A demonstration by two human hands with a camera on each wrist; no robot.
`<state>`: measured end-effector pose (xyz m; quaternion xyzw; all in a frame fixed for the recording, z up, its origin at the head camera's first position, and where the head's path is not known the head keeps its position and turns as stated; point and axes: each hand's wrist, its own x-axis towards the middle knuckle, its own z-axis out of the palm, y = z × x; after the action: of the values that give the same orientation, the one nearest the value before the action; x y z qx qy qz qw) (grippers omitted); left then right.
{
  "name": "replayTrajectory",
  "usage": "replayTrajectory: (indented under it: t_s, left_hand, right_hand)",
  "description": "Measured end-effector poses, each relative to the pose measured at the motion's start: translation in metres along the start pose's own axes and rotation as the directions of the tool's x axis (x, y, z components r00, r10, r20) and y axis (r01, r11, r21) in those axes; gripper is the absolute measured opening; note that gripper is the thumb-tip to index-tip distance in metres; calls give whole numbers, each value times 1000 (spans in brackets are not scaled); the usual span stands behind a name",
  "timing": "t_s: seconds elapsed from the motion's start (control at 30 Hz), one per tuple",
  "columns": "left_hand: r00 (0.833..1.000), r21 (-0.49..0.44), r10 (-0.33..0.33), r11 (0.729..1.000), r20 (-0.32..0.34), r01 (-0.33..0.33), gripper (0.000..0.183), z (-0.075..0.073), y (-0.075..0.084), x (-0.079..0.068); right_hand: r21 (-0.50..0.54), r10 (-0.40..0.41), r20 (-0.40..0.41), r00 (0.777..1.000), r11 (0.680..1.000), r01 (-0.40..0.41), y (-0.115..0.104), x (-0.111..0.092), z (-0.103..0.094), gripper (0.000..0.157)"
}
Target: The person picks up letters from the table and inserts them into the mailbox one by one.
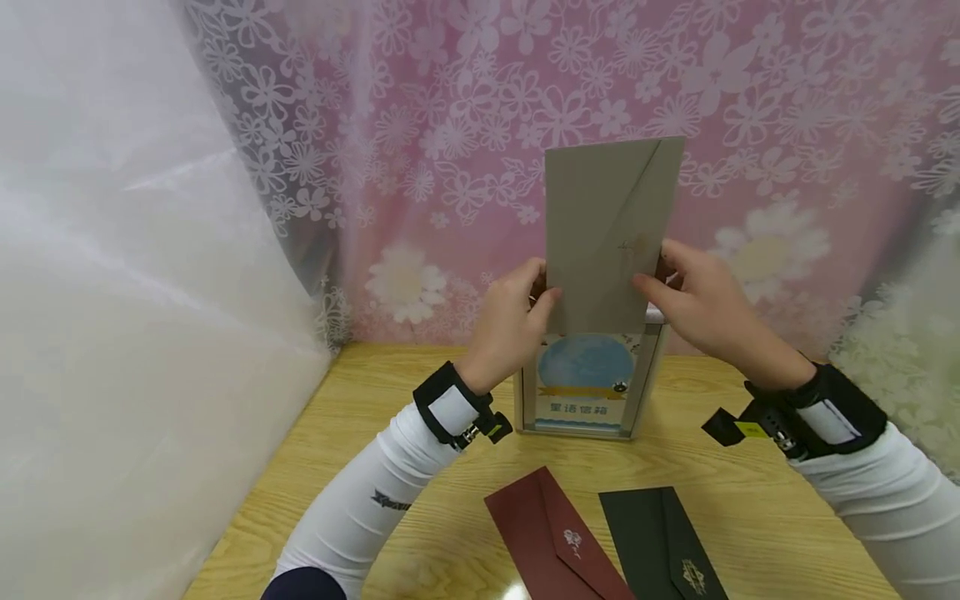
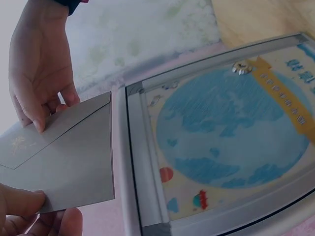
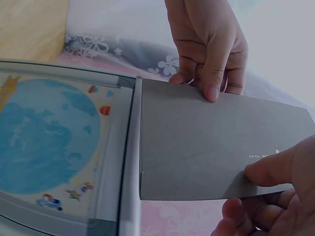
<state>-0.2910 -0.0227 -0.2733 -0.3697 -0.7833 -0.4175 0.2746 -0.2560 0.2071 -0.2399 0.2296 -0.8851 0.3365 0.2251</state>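
A grey envelope (image 1: 600, 225) stands upright, pinched at its left edge by my left hand (image 1: 512, 321) and at its right edge by my right hand (image 1: 708, 308). Thumbs lie on its near face, the other fingers behind. Its lower end is at the top of a framed box (image 1: 651, 379) with a blue globe picture and Chinese lettering on the front. In the right wrist view the envelope (image 3: 211, 137) meets the box's top edge (image 3: 132, 147); whether its end is inside a slot cannot be told. The left wrist view shows the envelope's diagonal flap (image 2: 74, 162) and the box front (image 2: 231, 128).
On the wooden table (image 1: 420, 483), a dark red envelope (image 1: 532, 517) and a dark green envelope (image 1: 645, 529) lie in front of the box. Behind stands a pink floral curtain (image 1: 450, 100); a white sheet (image 1: 112, 250) hangs at the left.
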Motion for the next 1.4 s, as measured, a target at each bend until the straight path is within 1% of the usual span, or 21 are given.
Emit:
replayTrajectory:
  t_s: [0.13, 0.23, 0.33, 0.47, 0.6, 0.8, 0.97, 1.1, 1.17, 1.27, 1.33, 1.4]
  left_hand:
    - [1000, 10, -1, 1000, -21, 2, 10, -4, 0, 12]
    - [999, 27, -15, 1000, -38, 16, 10, -5, -1, 19]
    - [998, 52, -36, 998, -53, 39, 8, -6, -2, 27]
    - [996, 78, -73, 994, -56, 77, 7, -4, -5, 37]
    - [993, 94, -105, 989, -62, 110, 10, 0, -13, 44]
    - [987, 123, -153, 980, -56, 159, 14, 6, -27, 44]
    - [983, 168, -179, 968, -47, 185, 13, 11, -31, 43]
    - [977, 202, -210, 956, -36, 213, 12, 15, -34, 41]
    - [975, 227, -221, 948, -28, 221, 11, 17, -36, 40]
    - [973, 270, -231, 935, -23, 229, 8, 20, -38, 40]
    - [972, 295, -235, 928, -18, 230, 7, 21, -38, 39]
    - [971, 320, -237, 920, -11, 228, 6, 22, -39, 38]
  right_hand:
    - [10, -17, -6, 1000, 1000, 17, -2, 13, -4, 26]
    - [20, -18, -8, 1000, 1000, 18, -2, 21, -6, 31]
    - [37, -26, -21, 999, 999, 27, -1, 29, -8, 33]
    - [56, -27, -35, 999, 998, 29, 3, 38, -9, 36]
    - [55, -11, -35, 999, 998, 13, 7, 42, -5, 38]
    - [34, 1, -20, 1000, 999, -1, 16, 47, 4, 35]
    - [4, 26, -11, 1000, 1000, -25, 24, 47, 9, 33]
    - [-15, 34, -19, 999, 999, -34, 28, 47, 10, 31]
    - [0, 33, -44, 998, 999, -33, 29, 47, 9, 30]
    - [33, 17, -116, 993, 999, -14, 29, 50, 4, 35]
    - [50, 0, -168, 986, 999, 9, 28, 53, -1, 41]
    - [49, -23, -211, 977, 998, 34, 26, 57, -6, 51]
